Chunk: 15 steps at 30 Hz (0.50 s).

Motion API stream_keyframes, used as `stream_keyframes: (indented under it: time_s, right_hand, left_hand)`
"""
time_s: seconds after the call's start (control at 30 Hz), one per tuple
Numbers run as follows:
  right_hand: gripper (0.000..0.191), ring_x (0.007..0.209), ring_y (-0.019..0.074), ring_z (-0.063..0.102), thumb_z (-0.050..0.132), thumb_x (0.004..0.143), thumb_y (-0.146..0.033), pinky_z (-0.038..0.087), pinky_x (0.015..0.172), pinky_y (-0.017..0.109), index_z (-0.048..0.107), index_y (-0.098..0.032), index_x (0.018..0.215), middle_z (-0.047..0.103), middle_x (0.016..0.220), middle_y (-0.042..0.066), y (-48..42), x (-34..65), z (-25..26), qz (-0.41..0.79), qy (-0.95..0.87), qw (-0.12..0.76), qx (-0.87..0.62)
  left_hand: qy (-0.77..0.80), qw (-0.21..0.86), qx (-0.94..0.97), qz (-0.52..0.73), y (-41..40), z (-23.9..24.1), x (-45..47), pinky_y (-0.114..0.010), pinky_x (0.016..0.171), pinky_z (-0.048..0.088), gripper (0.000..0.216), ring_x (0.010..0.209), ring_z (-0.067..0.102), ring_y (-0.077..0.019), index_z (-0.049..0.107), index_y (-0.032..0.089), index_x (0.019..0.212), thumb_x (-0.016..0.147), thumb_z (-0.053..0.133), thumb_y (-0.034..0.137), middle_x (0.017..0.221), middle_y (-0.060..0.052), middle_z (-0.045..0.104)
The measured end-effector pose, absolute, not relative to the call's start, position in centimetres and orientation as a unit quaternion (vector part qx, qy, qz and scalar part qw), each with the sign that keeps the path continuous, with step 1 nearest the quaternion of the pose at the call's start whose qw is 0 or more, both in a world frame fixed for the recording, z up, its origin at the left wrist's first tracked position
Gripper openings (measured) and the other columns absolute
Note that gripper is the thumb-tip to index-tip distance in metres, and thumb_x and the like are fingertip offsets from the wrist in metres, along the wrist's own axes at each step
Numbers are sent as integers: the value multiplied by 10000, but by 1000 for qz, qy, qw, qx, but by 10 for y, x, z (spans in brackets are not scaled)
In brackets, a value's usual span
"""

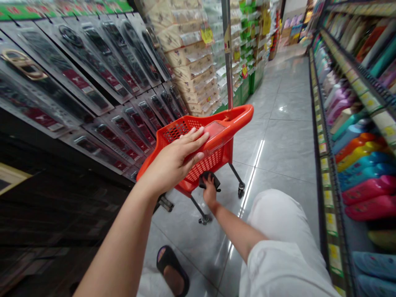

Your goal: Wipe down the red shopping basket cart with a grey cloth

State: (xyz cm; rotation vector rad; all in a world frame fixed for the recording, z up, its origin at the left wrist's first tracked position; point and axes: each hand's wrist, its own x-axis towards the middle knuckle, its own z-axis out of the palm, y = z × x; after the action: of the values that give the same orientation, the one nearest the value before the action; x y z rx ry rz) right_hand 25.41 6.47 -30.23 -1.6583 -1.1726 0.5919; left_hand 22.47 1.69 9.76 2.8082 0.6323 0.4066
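Observation:
My left hand (182,159) lies on the handle end of a red plastic shopping basket cart (238,117). Its fingers are stretched out flat over the clear-covered panel, with the thumb apart below. Lower down, under the basket's near side, my right hand (210,192) has its fingers closed on a small black pouch-like item (213,179). What exactly this item is cannot be made out. The cart stands on the floor on dark legs with casters, and a metal pole (228,62) rises at its handle.
Belts in clear packaging (117,78) hang on the left. Stacked beige packs (192,62) stand behind the cart. On the right, shelves hold colourful bottles (365,165). Grey tiled floor (284,152) runs down the aisle. A foot in a black slipper (173,268) is below.

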Motion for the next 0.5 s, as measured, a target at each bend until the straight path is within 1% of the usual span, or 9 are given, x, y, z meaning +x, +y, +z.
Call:
stream_keyframes:
  time_s: [0.03, 0.1, 0.17, 0.27, 0.33, 0.4, 0.47, 0.5]
  right_hand:
    - [632, 1483, 269, 240, 415, 789, -44, 300, 1170, 410, 538, -198, 1389, 378, 1554, 74, 57, 250, -298, 249, -535, 457, -665]
    - [611, 1503, 270, 167, 426, 822, -61, 267, 1186, 427, 541, -267, 1386, 350, 1570, 6, 47, 253, -290, 242, -640, 384, -619]
    - [585, 1506, 265, 153, 428, 860, -91, 233, 1195, 465, 526, -320, 1389, 342, 1571, -40, 42, 269, -283, 216, -703, 325, -594]
    - [548, 1500, 254, 175, 406, 893, -94, 211, 1193, 502, 538, -322, 1373, 360, 1564, -36, 43, 307, -280, 173, -741, 280, -585]
    - [530, 1495, 250, 194, 396, 887, -58, 214, 1193, 500, 600, -299, 1313, 408, 1540, -19, 44, 333, -284, 164, -725, 292, -601]
    - [545, 1485, 249, 225, 398, 843, 2, 244, 1187, 480, 660, -271, 1235, 462, 1505, -4, 45, 356, -292, 169, -643, 356, -657]
    - [607, 1466, 245, 273, 363, 790, 55, 300, 1163, 462, 648, -219, 1250, 462, 1503, 44, 49, 374, -300, 168, -518, 431, -719]
    - [639, 1447, 238, 311, 339, 771, 65, 328, 1146, 451, 615, -186, 1291, 457, 1502, 77, 52, 380, -302, 165, -456, 469, -738]
  left_hand:
    - [216, 118, 959, 140, 17, 98, 225, -524, 1186, 235, 538, 1448, 306, -281, 481, 259, 1434, 949, 455, 490, 1545, -78, 388]
    - [215, 119, 959, 141, 17, 98, 225, -529, 1186, 232, 537, 1448, 307, -281, 482, 264, 1433, 947, 461, 489, 1544, -76, 390]
    - [214, 119, 959, 140, 17, 98, 224, -531, 1186, 230, 537, 1447, 308, -281, 479, 266, 1435, 947, 460, 490, 1545, -76, 389]
    - [211, 123, 960, 139, 17, 99, 222, -534, 1185, 230, 542, 1445, 310, -286, 482, 268, 1433, 945, 456, 501, 1545, -77, 387]
    - [210, 125, 960, 139, 16, 99, 222, -535, 1184, 233, 546, 1443, 313, -291, 487, 270, 1430, 943, 454, 513, 1543, -77, 392]
    - [211, 126, 959, 139, 16, 100, 223, -531, 1185, 234, 552, 1441, 317, -296, 492, 269, 1428, 940, 452, 524, 1541, -77, 396]
    - [211, 127, 960, 136, 15, 100, 223, -524, 1187, 235, 556, 1440, 318, -296, 491, 271, 1430, 941, 447, 530, 1543, -73, 395]
    - [211, 127, 960, 135, 14, 100, 223, -522, 1188, 235, 556, 1441, 317, -295, 487, 273, 1432, 942, 443, 531, 1545, -69, 392]
